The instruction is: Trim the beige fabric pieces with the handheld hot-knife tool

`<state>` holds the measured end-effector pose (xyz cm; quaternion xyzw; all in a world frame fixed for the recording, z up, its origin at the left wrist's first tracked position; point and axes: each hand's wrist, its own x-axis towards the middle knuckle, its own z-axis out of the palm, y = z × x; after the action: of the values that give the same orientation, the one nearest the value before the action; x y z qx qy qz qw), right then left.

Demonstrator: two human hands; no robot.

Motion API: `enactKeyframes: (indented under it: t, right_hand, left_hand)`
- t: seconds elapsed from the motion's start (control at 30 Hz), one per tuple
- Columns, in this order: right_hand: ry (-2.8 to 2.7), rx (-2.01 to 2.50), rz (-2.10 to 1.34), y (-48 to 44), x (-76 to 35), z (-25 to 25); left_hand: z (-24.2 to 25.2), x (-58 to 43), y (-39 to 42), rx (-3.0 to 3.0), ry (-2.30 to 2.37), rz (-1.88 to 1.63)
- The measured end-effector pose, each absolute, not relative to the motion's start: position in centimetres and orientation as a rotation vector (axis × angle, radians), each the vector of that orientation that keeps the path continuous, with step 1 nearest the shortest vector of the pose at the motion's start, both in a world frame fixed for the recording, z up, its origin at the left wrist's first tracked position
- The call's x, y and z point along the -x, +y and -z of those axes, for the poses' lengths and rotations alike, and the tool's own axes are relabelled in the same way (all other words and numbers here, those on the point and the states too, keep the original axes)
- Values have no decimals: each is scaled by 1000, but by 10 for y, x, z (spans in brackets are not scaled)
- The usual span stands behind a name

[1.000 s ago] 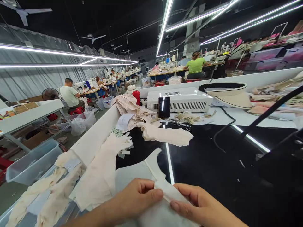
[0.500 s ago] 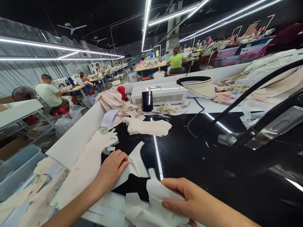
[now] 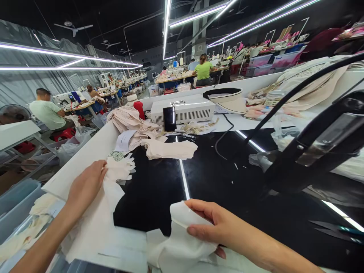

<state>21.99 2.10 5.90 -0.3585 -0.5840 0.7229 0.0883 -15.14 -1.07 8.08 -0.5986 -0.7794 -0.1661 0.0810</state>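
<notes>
My left hand [image 3: 87, 180] is over the pale fabric pile [image 3: 85, 222] on the left. Its fingers are pinched on a cut fabric piece [image 3: 113, 193] that lies across the pile, a curved edge over the black surface. Near the front edge, my right hand [image 3: 209, 223] grips white fabric [image 3: 178, 237] between thumb and fingers, its lower part draped over the edge. Beyond the hands lies a stack of cream fabric pieces [image 3: 170, 149]. Scissors [image 3: 335, 229] with dark blades rest on the black tabletop [image 3: 222, 182] at right.
A white metal box [image 3: 184, 111] stands at the back with a phone [image 3: 170, 118] leaning on it. Right of it are a sun visor [image 3: 227, 99] and a black cable. A black arm-like fixture [image 3: 309, 148] rises at right. Bundled fabric [image 3: 133, 123] and a red cone sit back left.
My left hand has moved left with the fabric piece, from the middle of the black surface onto the pile. My right hand keeps its hold. Scissors have come into view.
</notes>
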Motion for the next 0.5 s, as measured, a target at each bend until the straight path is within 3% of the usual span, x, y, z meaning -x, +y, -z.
enactKeyframes:
  t: [0.13, 0.3, 0.37, 0.43, 0.5]
  right_hand:
    - [-1620, 1042, -2209, 21, -217, -61]
    - [-1556, 934, -2175, 19, -207, -55]
    - [-1547, 918, -2151, 18, -203, -52]
    - [-1543, 891, -2143, 17, -202, -48]
    - [-1534, 842, -2141, 18, -203, -42]
  left_hand:
    - [-80, 132, -21, 1912, -2179, 802]
    - [-55, 39, -42, 2759, -2406, 1350]
    - [-45, 9, -41, 3077, -2376, 1755]
    - [-39, -8, -37, 3036, -2384, 2259]
    - [-36, -14, -31, 2855, -2437, 2433]
